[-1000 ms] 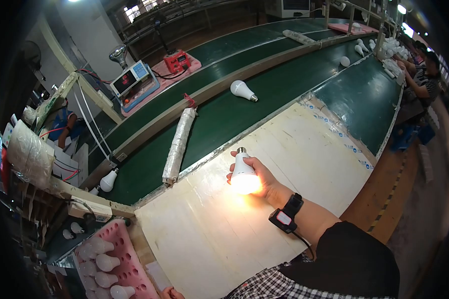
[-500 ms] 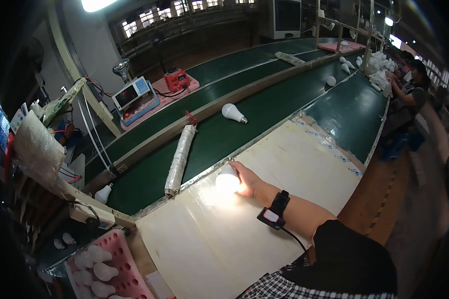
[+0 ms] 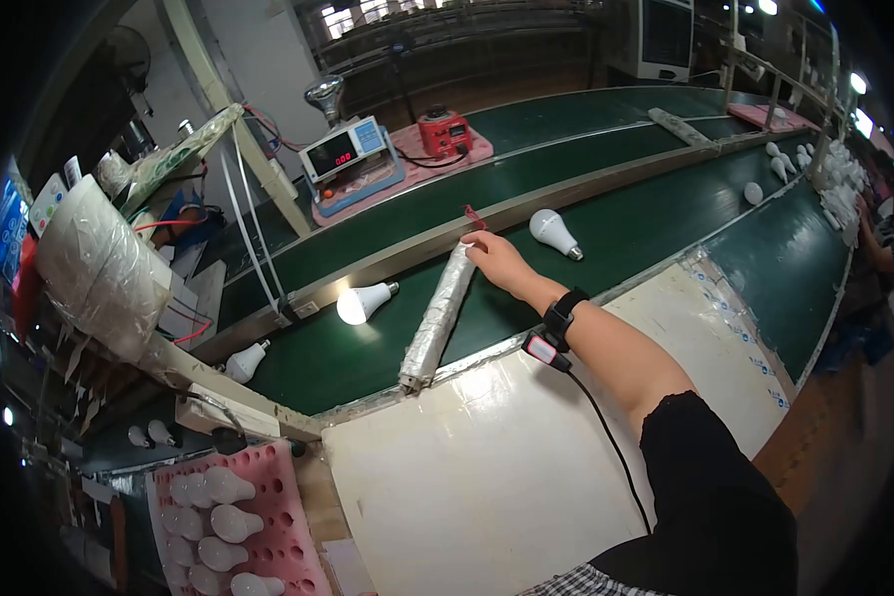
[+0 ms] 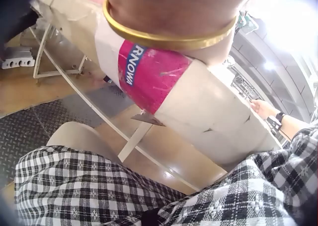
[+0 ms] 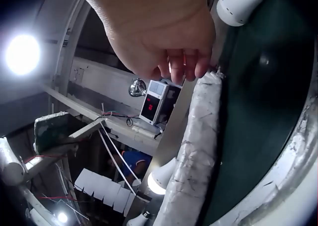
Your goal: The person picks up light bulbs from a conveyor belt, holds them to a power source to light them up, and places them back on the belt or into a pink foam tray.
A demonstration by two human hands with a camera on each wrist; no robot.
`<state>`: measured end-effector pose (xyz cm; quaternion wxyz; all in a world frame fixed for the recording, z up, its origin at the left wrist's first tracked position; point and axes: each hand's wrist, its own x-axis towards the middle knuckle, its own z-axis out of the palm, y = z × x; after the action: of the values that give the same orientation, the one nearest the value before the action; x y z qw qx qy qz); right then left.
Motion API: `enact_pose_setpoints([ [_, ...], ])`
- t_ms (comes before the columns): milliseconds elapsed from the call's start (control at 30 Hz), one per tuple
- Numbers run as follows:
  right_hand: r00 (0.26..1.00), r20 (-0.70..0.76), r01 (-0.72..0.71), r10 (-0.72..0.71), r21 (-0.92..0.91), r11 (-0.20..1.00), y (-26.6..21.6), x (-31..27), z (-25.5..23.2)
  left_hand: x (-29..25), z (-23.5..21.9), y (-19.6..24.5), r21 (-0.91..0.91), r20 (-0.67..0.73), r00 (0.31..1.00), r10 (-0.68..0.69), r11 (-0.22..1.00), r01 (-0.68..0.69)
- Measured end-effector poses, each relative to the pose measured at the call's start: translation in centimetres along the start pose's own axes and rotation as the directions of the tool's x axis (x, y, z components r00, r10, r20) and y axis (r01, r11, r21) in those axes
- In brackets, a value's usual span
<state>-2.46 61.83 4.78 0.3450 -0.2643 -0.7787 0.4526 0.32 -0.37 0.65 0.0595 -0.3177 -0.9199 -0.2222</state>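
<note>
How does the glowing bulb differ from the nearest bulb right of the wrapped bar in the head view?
The glowing bulb is lit; the right bulb looks unlit.
The glowing bulb lies left of the wrapped bar, base aimed right and slightly up in view; the right bulb's aims down-right.
Both are white and lie on the green belt.
</note>
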Motion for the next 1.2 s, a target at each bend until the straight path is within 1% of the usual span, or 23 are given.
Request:
enact_pose_setpoints([
  [33, 0.996, 0.054, 0.078, -0.074, -0.071, 0.994, -0.6, 0.9, 1.5, -0.1, -0.1, 0.0, 0.02, -0.005, 0.999, -0.034, 0.999, 0.034],
  [100, 0.961, 0.178, 0.24, -0.212, -0.151, 0.959, -2.0, 3.0, 5.8, 0.4, -0.2, 0.2, 0.063, -0.008, 0.999, 0.046, 0.997, -0.045],
  [133, 0.943, 0.265, 0.26, -0.202, -0.208, 0.943, -3.1, 3.5, 7.6, 0.5, -0.2, 0.2, 0.044, -0.006, 0.999, 0.039, 0.998, -0.039],
  [167, 0.937, 0.283, 0.266, -0.205, -0.201, 0.943, -3.3, 4.1, 9.7, 0.4, -0.2, 0.1, 0.046, -0.007, 1.0, 0.02, 0.999, -0.019],
  [233, 0.83, 0.446, 0.516, -0.334, -0.39, 0.762, -3.7, 5.5, 13.6, 0.6, -0.1, -0.5, 0.027, -0.007, 0.997, 0.076, 0.997, -0.076],
  [267, 0.82, 0.51, 0.502, -0.26, -0.421, 0.756, -3.7, 6.0, 15.3, 0.7, 0.0, -0.7, 0.024, -0.016, 0.998, 0.066, 0.998, -0.065],
  [300, 0.812, 0.521, 0.512, -0.263, -0.418, 0.751, -3.4, 6.1, 16.6, 0.6, -0.1, -0.7, 0.004, 0.007, 0.999, 0.045, 0.999, -0.045],
  [400, 0.815, 0.577, 0.485, -0.059, -0.623, 0.613, -5.6, 5.1, 18.1, 0.3, -0.2, -1.0, -0.04, 0.041, 0.999, -0.003, 0.999, 0.004],
  [467, 0.775, 0.631, 0.542, -0.045, -0.627, 0.559, -5.9, 5.0, 18.4, 0.2, -0.2, -0.9, -0.058, 0.059, 0.998, -0.027, 0.998, 0.031],
  [533, 0.762, 0.646, 0.558, -0.039, -0.626, 0.544, -5.8, 4.6, 18.6, 0.7, -0.4, -1.0, -0.046, -0.018, 0.998, 0.068, 0.997, -0.069],
  [600, 0.716, 0.693, 0.57, -0.086, -0.509, 0.645, -5.5, 3.9, 19.4, 1.1, -0.6, -0.7, -0.088, -0.045, 0.997, 0.068, 0.994, -0.072],
  [633, 0.711, 0.698, 0.576, -0.09, -0.504, 0.643, -6.1, 3.2, 19.8, 1.3, -0.7, -0.6, -0.121, -0.077, 0.994, 0.075, 0.989, -0.084],
  [700, 0.707, 0.706, 0.414, 0.039, -0.457, 0.787, -7.1, 1.4, 20.4, 1.9, -1.3, -0.1, -0.123, -0.079, 0.995, 0.063, 0.99, -0.073],
  [733, 0.711, 0.699, 0.414, 0.076, -0.504, 0.758, -7.5, 0.9, 20.7, 1.9, -1.5, 0.2, -0.129, -0.078, 0.995, 0.061, 0.989, -0.071],
  [800, 0.678, 0.733, 0.407, 0.055, -0.437, 0.802, -6.8, 0.7, 21.0, 1.7, -1.5, 0.2, -0.115, -0.081, 0.995, 0.058, 0.991, -0.067],
  [867, 0.649, 0.761, 0.398, 0.03, -0.372, 0.839, -8.6, -0.5, 20.2, 1.4, -1.3, 0.0, -0.104, -0.089, 0.994, 0.061, 0.992, -0.07],
  [900, 0.688, 0.722, 0.145, 0.072, -0.234, 0.961, -9.2, -1.6, 19.4, 1.3, -1.1, -0.1, -0.088, -0.086, 0.995, 0.057, 0.994, -0.064],
  [933, 0.713, 0.688, -0.119, 0.131, -0.066, 0.991, -10.4, -2.9, 18.2, 1.1, -1.0, -0.2, -0.074, -0.08, 0.995, 0.054, 0.995, -0.06],
  [967, 0.718, 0.682, -0.12, 0.139, -0.075, 0.99, -11.2, -3.9, 17.4, 0.9, -1.0, -0.2, -0.084, -0.078, 0.995, 0.06, 0.994, -0.067],
  [1033, 0.712, 0.698, -0.259, 0.082, 0.152, 0.954, -12.4, -5.6, 15.9, 0.9, -0.9, -0.1, -0.084, -0.087, 0.996, 0.03, 0.996, -0.038],
  [1100, 0.712, 0.692, -0.311, 0.118, 0.161, 0.937, -12.4, -7.3, 14.6, 1.0, -1.1, 0.0, -0.097, -0.089, 0.995, 0.039, 0.994, -0.048],
  [1167, 0.648, 0.725, -0.608, 0.233, 0.308, 0.732, -11.7, -8.3, 13.7, 1.0, -1.1, 0.0, -0.108, -0.092, 0.995, 0.046, 0.993, -0.056],
  [1200, 0.61, 0.763, -0.648, 0.213, 0.327, 0.688, -10.9, -8.5, 13.3, 0.9, -1.0, -0.1, -0.105, -0.094, 0.994, 0.051, 0.993, -0.061],
])
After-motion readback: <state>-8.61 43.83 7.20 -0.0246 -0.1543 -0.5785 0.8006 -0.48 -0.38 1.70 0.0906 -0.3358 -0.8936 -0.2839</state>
